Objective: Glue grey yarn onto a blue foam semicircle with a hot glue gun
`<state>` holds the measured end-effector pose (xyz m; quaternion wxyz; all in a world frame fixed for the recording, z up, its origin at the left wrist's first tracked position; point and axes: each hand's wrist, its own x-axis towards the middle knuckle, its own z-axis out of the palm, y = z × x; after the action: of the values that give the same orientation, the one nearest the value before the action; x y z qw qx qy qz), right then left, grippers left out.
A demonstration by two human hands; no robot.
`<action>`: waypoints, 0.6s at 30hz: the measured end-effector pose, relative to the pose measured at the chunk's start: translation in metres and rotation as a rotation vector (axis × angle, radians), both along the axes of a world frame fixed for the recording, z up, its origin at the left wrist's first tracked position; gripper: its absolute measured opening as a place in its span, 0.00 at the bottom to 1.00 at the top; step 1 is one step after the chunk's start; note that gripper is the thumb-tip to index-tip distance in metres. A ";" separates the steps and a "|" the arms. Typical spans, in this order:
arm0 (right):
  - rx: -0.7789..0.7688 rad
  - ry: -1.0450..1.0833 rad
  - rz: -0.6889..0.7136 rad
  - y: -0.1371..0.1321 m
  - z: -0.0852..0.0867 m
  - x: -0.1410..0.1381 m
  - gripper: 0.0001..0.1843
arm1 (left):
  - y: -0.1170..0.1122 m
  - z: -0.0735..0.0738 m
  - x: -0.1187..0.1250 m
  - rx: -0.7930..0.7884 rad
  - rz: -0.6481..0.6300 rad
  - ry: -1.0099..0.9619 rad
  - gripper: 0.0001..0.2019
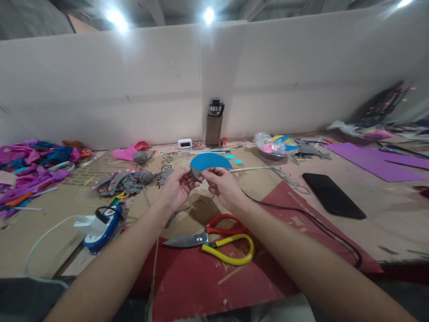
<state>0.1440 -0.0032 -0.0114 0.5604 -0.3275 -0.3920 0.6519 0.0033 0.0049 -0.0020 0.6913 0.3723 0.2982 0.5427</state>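
Between my two hands is a small dark grey piece (195,174) that looks like felt or foam sheet. My left hand (177,188) pinches it from the left with fingers curled. On its right edge, the thumb and fingertips of my right hand (223,185) are pressed together. Just behind the hands lies a blue rounded sheet (211,161), its near part hidden by them. Scissors (214,239) with one red and one yellow handle rest below my hands on the red cardboard (261,277), blades pointing left.
Grey pieces with pink and orange beads (124,183) lie left, by a blue power strip (102,230). A bottle (214,123) and small white clock (185,143) stand at the wall. Right are a filled bowl (273,154), phone (332,195), purple sheets (372,161) and black cable (311,217).
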 end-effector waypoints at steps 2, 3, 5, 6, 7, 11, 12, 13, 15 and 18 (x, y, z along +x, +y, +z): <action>0.003 -0.004 0.009 0.000 0.000 0.000 0.18 | 0.000 0.001 0.000 -0.030 -0.028 -0.004 0.09; 0.004 -0.009 0.006 -0.001 0.000 0.000 0.18 | -0.001 0.001 0.001 -0.028 -0.038 0.004 0.09; 0.017 -0.027 -0.006 -0.001 0.001 -0.001 0.18 | -0.002 0.001 0.002 0.007 -0.047 0.028 0.08; 0.028 -0.040 -0.013 -0.001 0.001 -0.001 0.17 | -0.002 0.000 0.003 0.030 -0.048 0.038 0.07; 0.041 -0.056 -0.019 -0.001 0.001 -0.001 0.17 | -0.002 0.000 0.003 0.048 -0.046 0.046 0.06; 0.086 -0.127 -0.071 -0.001 0.000 -0.001 0.16 | -0.002 -0.002 0.004 0.062 -0.033 0.079 0.07; 0.092 -0.146 -0.084 -0.001 0.000 -0.001 0.15 | -0.002 -0.003 0.004 0.066 -0.023 0.093 0.09; 0.096 -0.162 -0.096 -0.002 0.000 -0.001 0.15 | -0.002 -0.003 0.004 0.074 -0.010 0.109 0.10; 0.106 -0.186 -0.109 -0.002 0.000 0.000 0.15 | -0.003 -0.004 0.005 0.103 0.023 0.140 0.11; 0.135 -0.226 -0.141 -0.001 0.000 0.000 0.15 | -0.006 -0.004 0.009 0.156 0.039 0.174 0.12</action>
<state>0.1445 -0.0037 -0.0109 0.5781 -0.3871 -0.4716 0.5418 0.0121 -0.0013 -0.0062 0.6208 0.4649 0.3212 0.5434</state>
